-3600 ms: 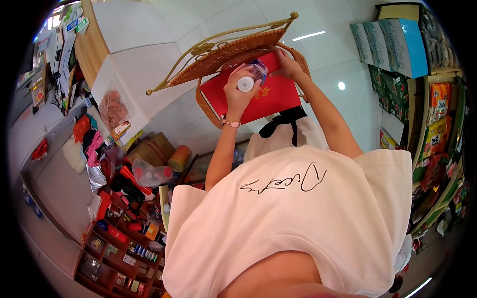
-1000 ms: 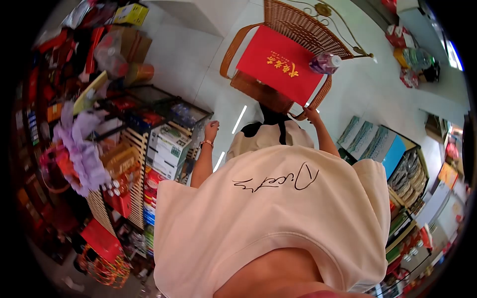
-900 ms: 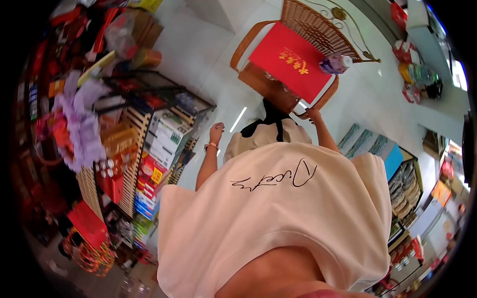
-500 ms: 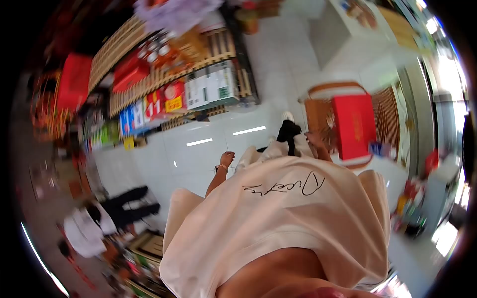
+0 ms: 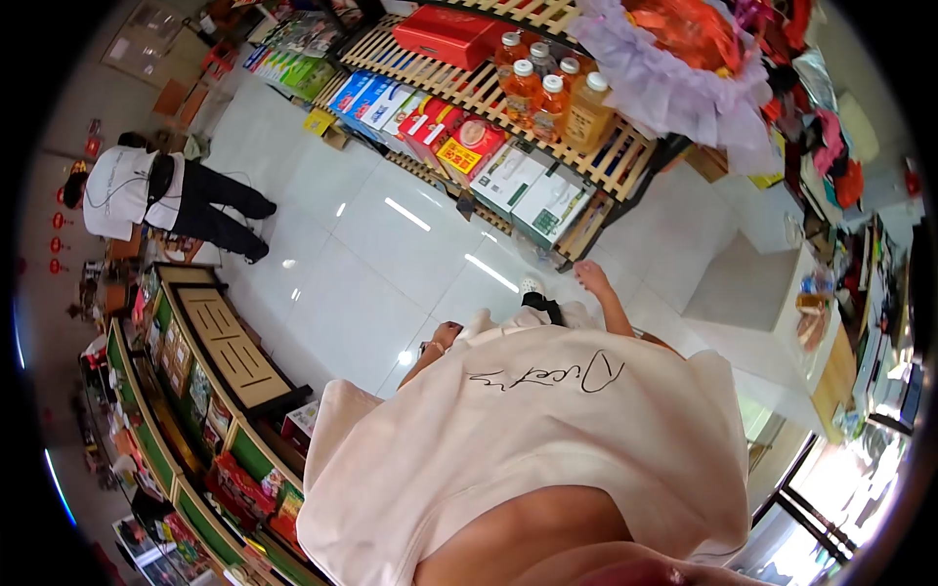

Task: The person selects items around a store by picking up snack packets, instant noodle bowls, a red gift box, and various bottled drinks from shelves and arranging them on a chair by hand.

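Observation:
My left hand (image 5: 447, 335) hangs low at my left side, beside my light trousers and over the tiled floor. Its fingers are loosely curled in, and nothing shows in them. A dark band circles that wrist. My right hand (image 5: 590, 276) is swung forward and away from my body, near the lower corner of the slatted shelf (image 5: 625, 161). Its fingers are slightly bent and hold nothing I can see. Neither hand touches any goods. A light shoe (image 5: 531, 286) shows ahead of my cream shirt (image 5: 528, 420).
The slatted shelf bears orange drink bottles (image 5: 547, 98), a red box (image 5: 445, 36) and white-green cartons (image 5: 532, 190). Another person (image 5: 166, 190) stands at left. A goods rack (image 5: 210, 410) runs along my left, and a white counter (image 5: 757, 303) stands at right.
The view has turned rightward, so the shelf is now ahead. The chair with the red box has left the view. My right hand has swung forward, away from my trousers.

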Motion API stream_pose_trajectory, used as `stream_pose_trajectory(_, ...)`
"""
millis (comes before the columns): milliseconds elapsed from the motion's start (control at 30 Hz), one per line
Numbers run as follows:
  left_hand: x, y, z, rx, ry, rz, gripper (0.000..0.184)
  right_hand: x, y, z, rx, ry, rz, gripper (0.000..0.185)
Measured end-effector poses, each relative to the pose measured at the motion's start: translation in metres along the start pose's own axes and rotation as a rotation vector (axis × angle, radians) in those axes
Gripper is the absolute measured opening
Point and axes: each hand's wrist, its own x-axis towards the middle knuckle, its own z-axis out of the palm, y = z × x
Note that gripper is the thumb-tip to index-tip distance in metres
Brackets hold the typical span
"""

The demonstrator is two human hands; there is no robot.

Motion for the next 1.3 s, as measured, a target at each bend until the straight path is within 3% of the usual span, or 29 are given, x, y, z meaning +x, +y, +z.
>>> stream_pose_trajectory(133,0.025,0.061,0.004,-0.124,0.053,0.076,0.033,0.058,-0.097,0.003,0.095,0.078,-0.487,0.024)
stream_pose_trajectory(200,0.043,0.102,0.003,-0.326,0.100,0.152,0.033,0.057,-0.174,-0.004,0.087,0.041,-0.575,0.019)
stream_pose_trajectory(367,0.056,0.239,-0.038,-0.321,0.270,0.427,0.029,0.080,-0.292,-0.012,-0.104,0.072,-0.927,0.024)
stream_pose_trajectory(467,0.066,0.297,-0.055,-0.387,0.271,0.563,0.025,0.070,-0.337,-0.010,-0.020,0.130,-0.955,0.029)
stream_pose_trajectory(500,0.066,0.312,-0.060,-0.409,0.264,0.613,0.024,0.071,-0.346,-0.013,-0.014,0.090,-0.864,0.035)
stream_pose_trajectory(733,0.072,0.390,-0.103,-0.515,0.191,0.677,0.022,0.094,-0.374,-0.016,0.032,0.181,-0.860,0.041)
stream_pose_trajectory(900,0.116,0.430,-0.139,-0.395,0.196,0.780,0.035,0.138,-0.381,-0.016,-0.040,0.292,-0.875,0.040)
stream_pose_trajectory(1000,0.129,0.466,-0.169,-0.307,0.173,0.717,0.044,0.144,-0.382,-0.012,0.002,0.249,-0.798,0.041)
stream_pose_trajectory(1100,0.173,0.489,-0.195,-0.210,0.298,0.981,0.054,0.145,-0.399,0.000,0.010,0.300,-0.675,0.042)
stream_pose_trajectory(1200,0.182,0.503,-0.216,-0.148,0.198,0.870,0.059,0.157,-0.404,0.010,-0.053,0.403,-0.671,0.041)
stream_pose_trajectory(1233,0.191,0.500,-0.217,-0.102,0.238,0.928,0.061,0.155,-0.415,0.011,0.095,0.331,-0.609,0.035)
stream_pose_trajectory(1300,0.211,0.505,-0.223,-0.004,0.321,1.071,0.064,0.155,-0.421,0.023,0.076,0.423,-0.546,0.029)
